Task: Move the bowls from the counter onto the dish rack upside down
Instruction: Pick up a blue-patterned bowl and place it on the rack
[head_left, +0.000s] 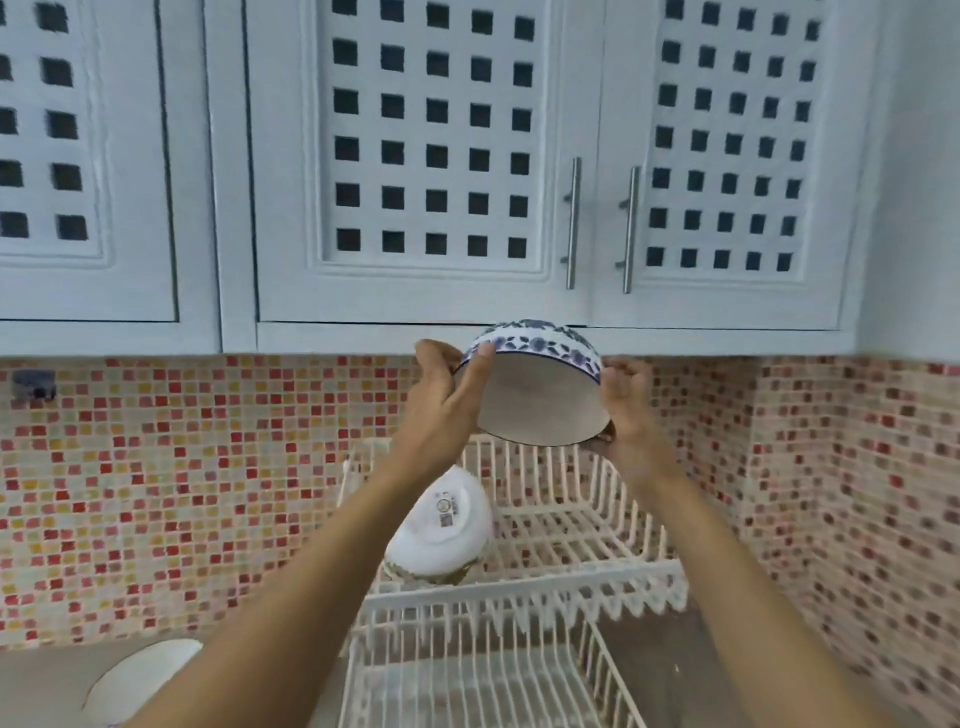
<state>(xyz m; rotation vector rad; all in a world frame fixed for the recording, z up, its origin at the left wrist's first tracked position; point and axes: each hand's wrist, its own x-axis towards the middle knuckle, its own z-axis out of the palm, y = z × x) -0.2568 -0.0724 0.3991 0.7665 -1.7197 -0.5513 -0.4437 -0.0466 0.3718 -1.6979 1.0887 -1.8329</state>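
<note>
Three bowls show in all. At the lower left of the frame a plain white bowl (143, 680) sits on the worktop (41, 686), partly cut off by a forearm. Right of it, in the lower middle, a second white bowl (441, 535) lies upside down and tilted on the upper tier of the cream wire dish rack (571, 525), a printed mark on its base. Above the rack, at frame centre, the blue-patterned bowl (535, 384) is held in the air, tilted with its white inside facing the camera. The left hand (441, 400) has its fingers clamped on the left rim; the right hand (626, 395) grips the right side. Two hands, one rack with two tiers.
</note>
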